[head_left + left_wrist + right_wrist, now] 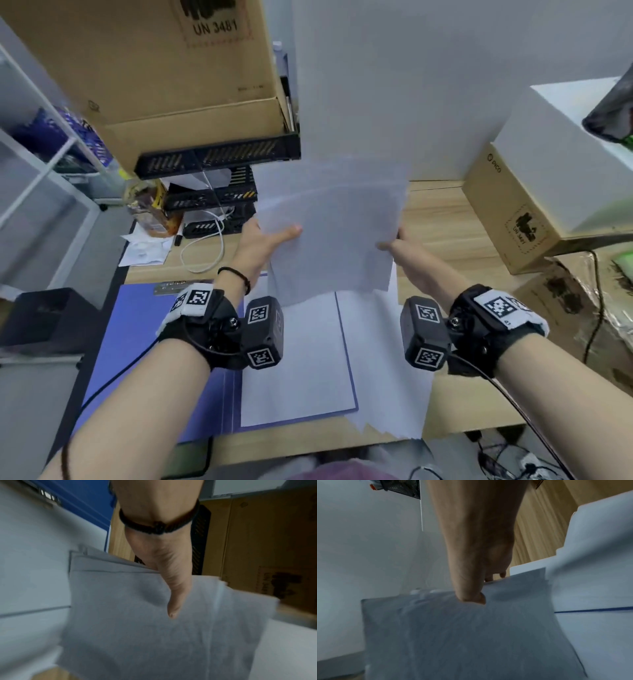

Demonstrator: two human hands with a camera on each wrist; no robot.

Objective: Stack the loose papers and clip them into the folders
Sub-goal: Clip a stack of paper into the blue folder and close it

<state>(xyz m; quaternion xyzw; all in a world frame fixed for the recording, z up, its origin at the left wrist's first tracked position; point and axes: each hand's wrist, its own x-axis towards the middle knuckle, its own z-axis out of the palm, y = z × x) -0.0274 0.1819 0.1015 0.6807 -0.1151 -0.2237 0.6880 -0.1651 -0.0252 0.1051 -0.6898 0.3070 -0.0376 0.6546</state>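
An open blue folder (144, 346) with white sheets (298, 356) on it lies near on the bench (442, 226). Above its far edge, the left hand (260, 246) and right hand (411, 260) each grip a side of a raised stack of papers (332, 233), thumbs on top.

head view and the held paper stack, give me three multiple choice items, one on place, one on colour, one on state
1. Where is the stack of white paper sheets?
A. raised above the desk
B. inside the black tray
C. on the floor

2. What colour is the open plastic folder on the wooden desk?
A. red
B. blue
C. green

3. How is the stack held?
A. left hand only
B. right hand only
C. both hands

Answers: 1 A, it sits off the desk between the hands; 2 B, its cover is blue; 3 C, the left hand and right hand pinch opposite side edges.
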